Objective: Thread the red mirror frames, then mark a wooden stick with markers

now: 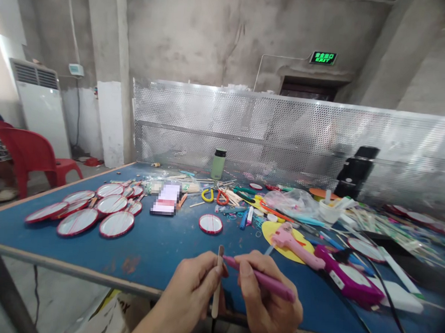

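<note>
Near the table's front edge, my left hand (195,283) is closed around a thin pale wooden stick (215,304), held nearly upright. The stick's upper end looks darker, and part of it is hidden by my fingers and thumb. My right hand (269,295) grips a pink pen (275,284) with fingers and thumb. The pen points left, its tip against or just beside the stick's top. Beyond my hands lies a small round white disc with a red rim (210,224). A yellow disc (269,234) rests to the right, under a pink tool (289,243).
Several red-rimmed round pieces (111,205) lie at the left of the blue table (157,253). A phone (167,198), a green cup (218,165), scissors (220,196) and loose sticks cover the back. A purple device (351,280) and cables (391,307) lie at right.
</note>
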### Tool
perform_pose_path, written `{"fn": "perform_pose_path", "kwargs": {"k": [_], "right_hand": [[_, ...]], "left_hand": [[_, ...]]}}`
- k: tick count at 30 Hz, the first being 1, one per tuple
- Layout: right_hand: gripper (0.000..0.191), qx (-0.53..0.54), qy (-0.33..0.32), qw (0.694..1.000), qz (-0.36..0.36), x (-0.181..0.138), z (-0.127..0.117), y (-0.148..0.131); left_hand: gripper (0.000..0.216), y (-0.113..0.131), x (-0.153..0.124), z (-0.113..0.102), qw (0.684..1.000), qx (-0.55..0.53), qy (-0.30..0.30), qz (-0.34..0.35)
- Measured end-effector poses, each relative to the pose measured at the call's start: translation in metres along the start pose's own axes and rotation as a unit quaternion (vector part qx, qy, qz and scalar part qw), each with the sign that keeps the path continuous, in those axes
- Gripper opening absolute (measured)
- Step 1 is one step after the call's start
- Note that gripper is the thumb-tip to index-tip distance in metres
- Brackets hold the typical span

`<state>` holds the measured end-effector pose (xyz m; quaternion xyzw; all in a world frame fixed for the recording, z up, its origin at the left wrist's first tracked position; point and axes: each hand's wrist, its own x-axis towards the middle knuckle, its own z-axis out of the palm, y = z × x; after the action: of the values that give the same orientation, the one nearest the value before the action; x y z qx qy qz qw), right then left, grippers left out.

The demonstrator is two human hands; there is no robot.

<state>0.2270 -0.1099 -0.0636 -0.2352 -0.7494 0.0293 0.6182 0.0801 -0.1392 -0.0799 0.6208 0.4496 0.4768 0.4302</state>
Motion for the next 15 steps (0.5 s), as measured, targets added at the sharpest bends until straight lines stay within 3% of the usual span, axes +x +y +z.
{"fn": "perform_pose_path", "kwargs": {"k": [15], "right_hand": [[0.02, -0.011, 0.02, 1.0, -0.006, -0.0016, 0.0003, -0.0014]], "left_hand": [[0.038, -0.0002, -0.0003, -0.0002, 0.999, 0.033, 0.003, 0.005]]}}
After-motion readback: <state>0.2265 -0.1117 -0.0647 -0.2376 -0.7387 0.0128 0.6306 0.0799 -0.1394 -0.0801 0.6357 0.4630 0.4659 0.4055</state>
